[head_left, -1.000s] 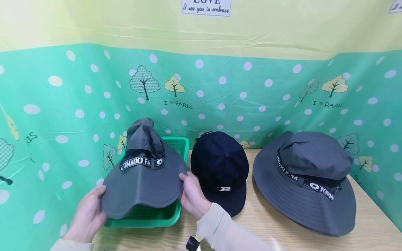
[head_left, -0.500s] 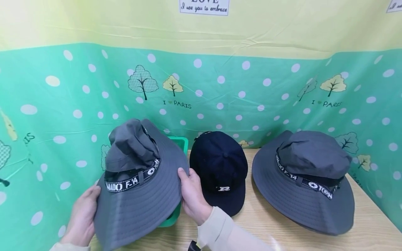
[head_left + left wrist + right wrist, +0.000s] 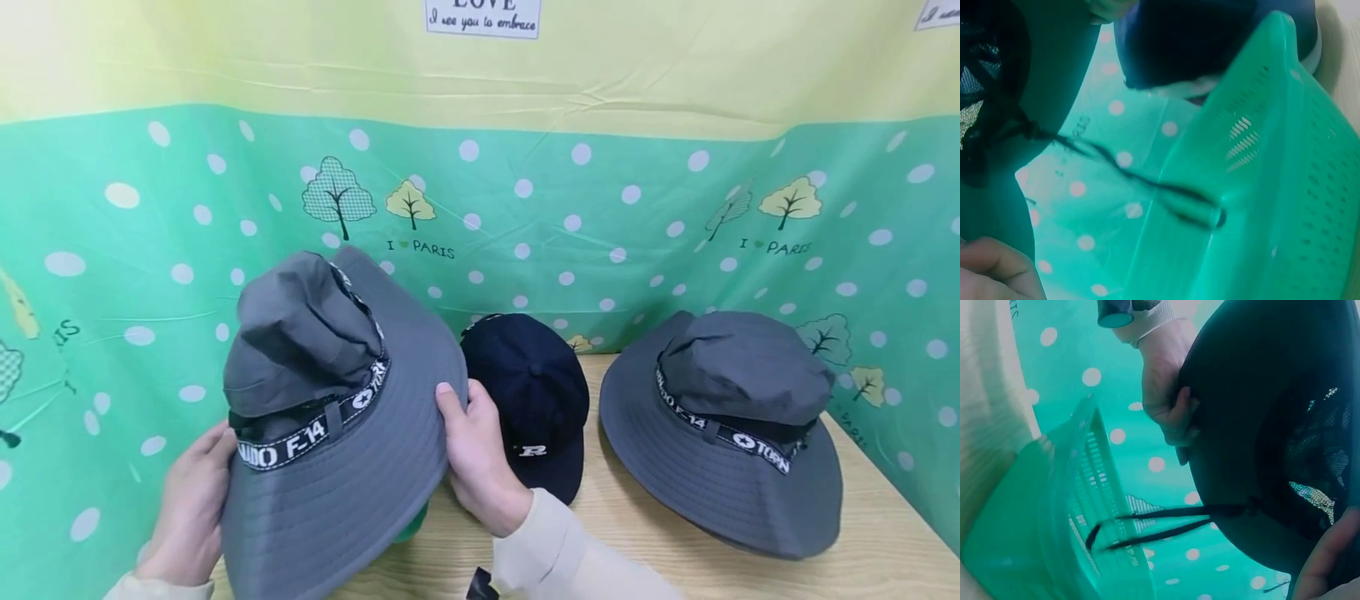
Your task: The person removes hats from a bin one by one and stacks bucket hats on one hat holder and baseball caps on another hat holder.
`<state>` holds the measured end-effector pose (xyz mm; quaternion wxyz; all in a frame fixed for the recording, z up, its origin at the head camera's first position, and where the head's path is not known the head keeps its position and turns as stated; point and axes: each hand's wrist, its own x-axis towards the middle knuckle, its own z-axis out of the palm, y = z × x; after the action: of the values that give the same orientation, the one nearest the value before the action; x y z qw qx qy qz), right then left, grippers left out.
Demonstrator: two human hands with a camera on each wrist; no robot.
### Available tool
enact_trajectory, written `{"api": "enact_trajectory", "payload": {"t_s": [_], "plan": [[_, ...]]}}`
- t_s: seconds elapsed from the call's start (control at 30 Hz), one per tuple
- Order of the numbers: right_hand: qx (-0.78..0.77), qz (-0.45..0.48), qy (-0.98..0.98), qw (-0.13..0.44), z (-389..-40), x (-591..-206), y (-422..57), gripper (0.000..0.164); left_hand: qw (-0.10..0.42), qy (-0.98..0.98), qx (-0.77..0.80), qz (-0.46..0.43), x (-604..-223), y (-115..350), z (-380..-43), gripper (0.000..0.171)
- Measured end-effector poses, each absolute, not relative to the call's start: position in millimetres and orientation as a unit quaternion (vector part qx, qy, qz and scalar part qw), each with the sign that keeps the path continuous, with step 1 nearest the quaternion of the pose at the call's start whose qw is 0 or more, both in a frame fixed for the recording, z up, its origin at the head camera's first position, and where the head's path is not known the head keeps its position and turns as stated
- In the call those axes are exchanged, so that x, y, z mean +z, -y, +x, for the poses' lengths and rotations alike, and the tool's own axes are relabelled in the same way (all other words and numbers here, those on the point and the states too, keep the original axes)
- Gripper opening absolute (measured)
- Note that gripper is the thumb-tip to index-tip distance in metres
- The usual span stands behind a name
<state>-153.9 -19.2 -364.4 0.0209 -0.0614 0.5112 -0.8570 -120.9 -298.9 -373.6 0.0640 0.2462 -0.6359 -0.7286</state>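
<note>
A dark grey wide-brimmed bucket hat (image 3: 300, 333) with a lettered band is held up by both hands, crown tilted to the left. My left hand (image 3: 191, 500) grips the brim's left edge. With thumb on top, my right hand (image 3: 483, 458) pinches the brim at the right. The hat's underside shows in both wrist views, where a dark looped cord (image 3: 1166, 512) hangs from it above the green basket (image 3: 1029, 512). In the head view the hat covers nearly all of that basket.
A black baseball cap (image 3: 536, 367) with a white R stands on the wooden table (image 3: 600, 533), just beyond my right hand. Another grey bucket hat (image 3: 750, 367) sits farther right. Behind and at the left hangs a dotted green and yellow cloth (image 3: 525, 217).
The bucket hat has risen off the basket and come closer, its brim spreading out and its crown turning left. My right hand has shifted slightly up and right, still holding the brim.
</note>
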Motion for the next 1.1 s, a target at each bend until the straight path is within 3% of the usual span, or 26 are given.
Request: {"api": "enact_trajectory", "payload": {"t_s": [0.47, 0.6, 0.77, 0.97, 1.1], "plan": [[-0.837, -0.048, -0.546, 0.006, -140.7, -346.3, -51.0, 0.026, 0.067, 0.661, -0.729, 0.163, -345.7, 249.5, -117.7, 0.060], [-0.832, -0.024, -0.554, -0.007, -143.4, -347.8, -73.5, 0.021, 0.063, 0.653, -0.742, 0.134, -341.0, 231.6, -121.3, 0.050], [-0.827, 0.007, -0.563, 0.000, -145.9, -351.2, -101.1, 0.020, 0.045, 0.662, -0.735, 0.143, -335.7, 211.6, -125.2, 0.036], [-0.809, 0.039, -0.586, -0.018, -144.8, -352.3, -125.3, 0.019, 0.048, 0.671, -0.725, 0.147, -333.2, 188.3, -130.6, 0.033], [-0.807, 0.047, -0.588, -0.022, -144.4, -351.5, -140.2, 0.011, 0.051, 0.685, -0.713, 0.140, -333.4, 172.6, -134.3, 0.036]]}}
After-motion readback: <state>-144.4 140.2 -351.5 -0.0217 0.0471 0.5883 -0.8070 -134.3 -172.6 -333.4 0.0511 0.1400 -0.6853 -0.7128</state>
